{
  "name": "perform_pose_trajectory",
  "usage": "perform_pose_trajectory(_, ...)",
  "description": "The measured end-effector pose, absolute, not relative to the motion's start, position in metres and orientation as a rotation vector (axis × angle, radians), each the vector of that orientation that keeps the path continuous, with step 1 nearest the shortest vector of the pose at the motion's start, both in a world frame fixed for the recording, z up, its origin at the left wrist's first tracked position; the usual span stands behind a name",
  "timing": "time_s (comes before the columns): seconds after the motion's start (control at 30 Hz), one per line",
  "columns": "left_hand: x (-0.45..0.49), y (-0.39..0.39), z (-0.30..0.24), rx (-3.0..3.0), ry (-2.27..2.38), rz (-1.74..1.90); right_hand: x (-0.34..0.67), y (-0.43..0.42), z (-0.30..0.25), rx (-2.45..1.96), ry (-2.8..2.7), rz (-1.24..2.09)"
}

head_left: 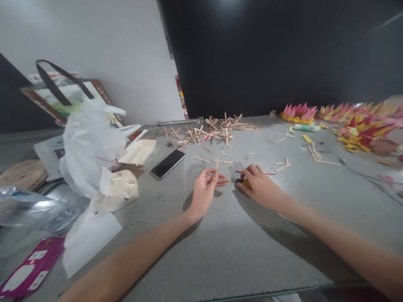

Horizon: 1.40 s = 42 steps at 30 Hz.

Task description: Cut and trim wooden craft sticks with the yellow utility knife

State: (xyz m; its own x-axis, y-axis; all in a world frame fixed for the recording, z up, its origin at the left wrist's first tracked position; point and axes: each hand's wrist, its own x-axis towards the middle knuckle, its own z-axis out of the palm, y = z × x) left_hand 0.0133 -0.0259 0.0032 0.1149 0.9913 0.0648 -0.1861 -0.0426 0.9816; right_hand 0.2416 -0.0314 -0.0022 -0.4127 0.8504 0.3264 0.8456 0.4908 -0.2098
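My left hand (204, 188) is closed in a pinch on a small wooden craft stick (217, 165), which points upward from the fingertips. Close by on the right, my right hand (260, 186) grips a yellow and black utility knife (245, 183), its dark front end facing my left hand. A red pencil (270, 173) lies on the table behind the right hand's fingers, partly covered by them. Just past my hands are loose wooden sticks (202, 160). Farther back is a pile of crossed wooden sticks (195, 135).
A phone (168, 164) lies left of my hands. A white plastic bag (91, 147), a cream tray (138, 152) and a clear bottle (34, 209) crowd the left side. Pink and yellow paper flowers (299, 112), a glue stick (306, 127) and a cable (359, 171) are at right.
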Motion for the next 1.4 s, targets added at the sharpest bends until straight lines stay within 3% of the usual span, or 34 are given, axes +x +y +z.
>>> perform_pose_trajectory(0.17, 0.014, -0.016, 0.002, 1.165, 0.936, 1.222, 0.229, 0.002, 0.017, -1.322, -2.34, 0.215)
perform_pose_trajectory(0.5, 0.006, 0.014, -0.01, 1.02, 1.057, 1.133, 0.214, 0.097, 0.002, -1.505, -2.413, 0.237)
perform_pose_trajectory(0.9, 0.007, 0.009, -0.019, 1.288, 1.083, 1.104, 0.209, 0.109, -0.017, -1.561, -2.287, 0.343)
perform_pose_trajectory(1.13, 0.006, 0.003, -0.014, 1.836, 1.311, 1.03, 0.223, 0.12, -0.008, -1.537, -2.05, 0.431)
perform_pose_trajectory(1.4, 0.005, 0.007, -0.011, 1.64, 1.355, 1.166, 0.218, 0.112, -0.007, -1.42, -2.062, 0.565)
